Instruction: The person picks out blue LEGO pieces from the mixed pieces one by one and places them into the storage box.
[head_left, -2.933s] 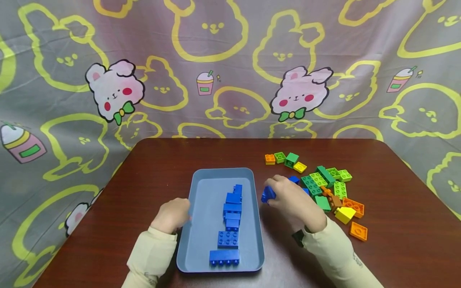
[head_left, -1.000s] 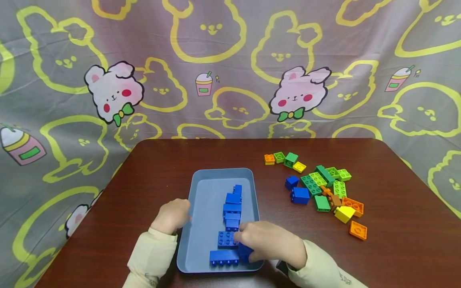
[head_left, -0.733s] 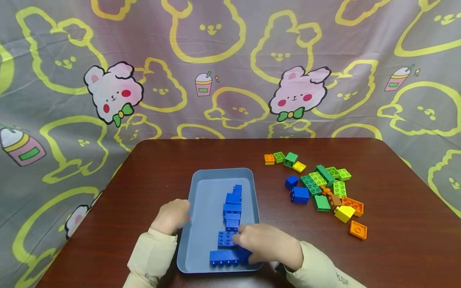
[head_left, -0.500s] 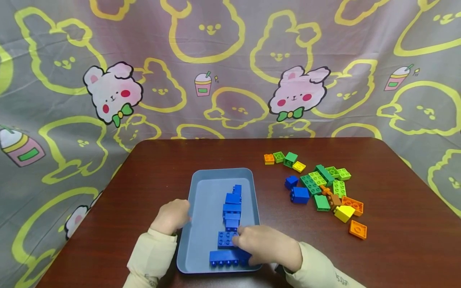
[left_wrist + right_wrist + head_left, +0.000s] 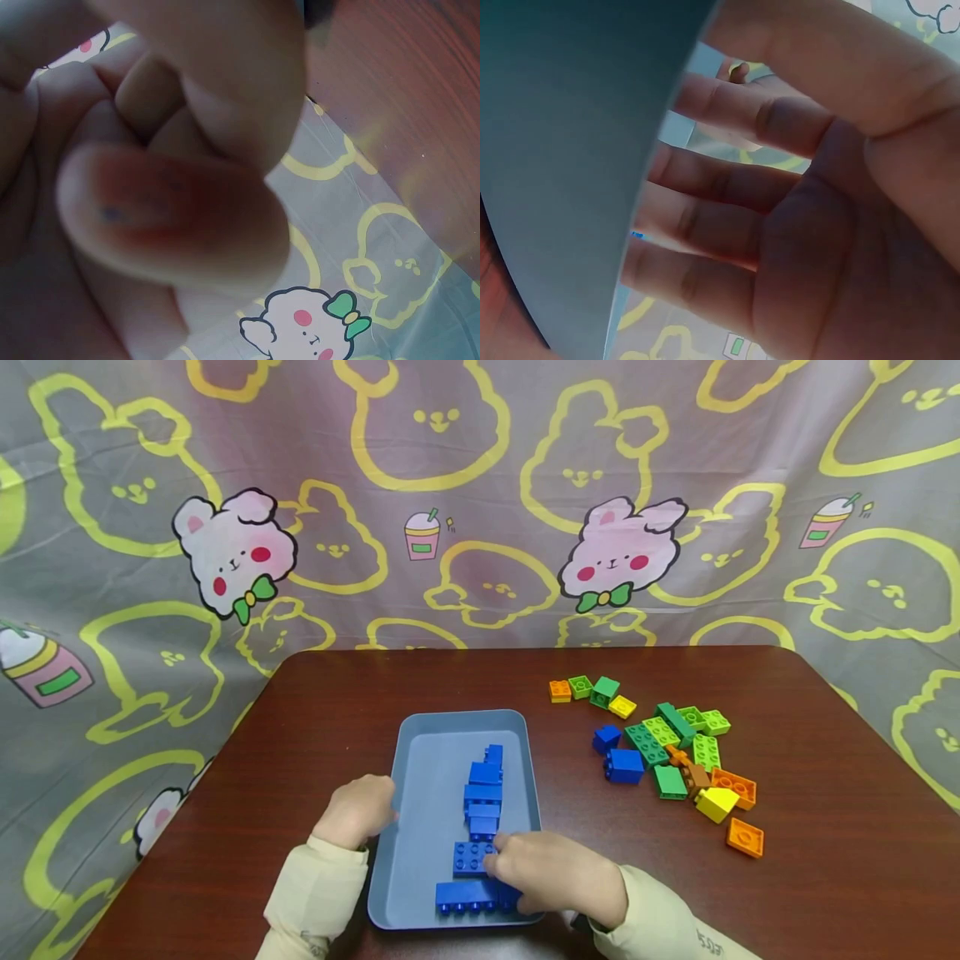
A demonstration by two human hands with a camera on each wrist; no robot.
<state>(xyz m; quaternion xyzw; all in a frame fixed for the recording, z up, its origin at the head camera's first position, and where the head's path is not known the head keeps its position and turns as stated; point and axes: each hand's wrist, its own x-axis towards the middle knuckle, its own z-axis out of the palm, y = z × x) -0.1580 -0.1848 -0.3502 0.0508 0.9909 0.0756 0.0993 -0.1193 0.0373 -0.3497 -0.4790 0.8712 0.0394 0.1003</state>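
In the head view, my right hand (image 5: 551, 872) is in the lower right corner of the grey-blue tray (image 5: 420, 893). It holds a blue building brick (image 5: 508, 896) beside a long blue brick (image 5: 467, 896). The tray's wall (image 5: 562, 150) hides those fingertips in the right wrist view. A six-stud blue brick (image 5: 468, 857) lies just above, under the index finger's tip. More blue bricks (image 5: 483, 795) form a column up the tray. My left hand (image 5: 356, 810) stays by the tray's left edge. Its fingers (image 5: 176, 214) are loosely curled in the left wrist view, with nothing seen in them.
Two blue bricks, one larger (image 5: 625, 766) and one smaller (image 5: 607, 739), lie on the brown table right of the tray. Beyond them is a group of green, orange, brown and yellow bricks (image 5: 678, 760). Several small bricks (image 5: 592, 693) sit farther back. A patterned cloth (image 5: 480, 510) hangs behind.
My right hand has carried the blue brick leftward from beside the tray into its lower right corner, setting it down near the long brick. The left hand has stayed put.
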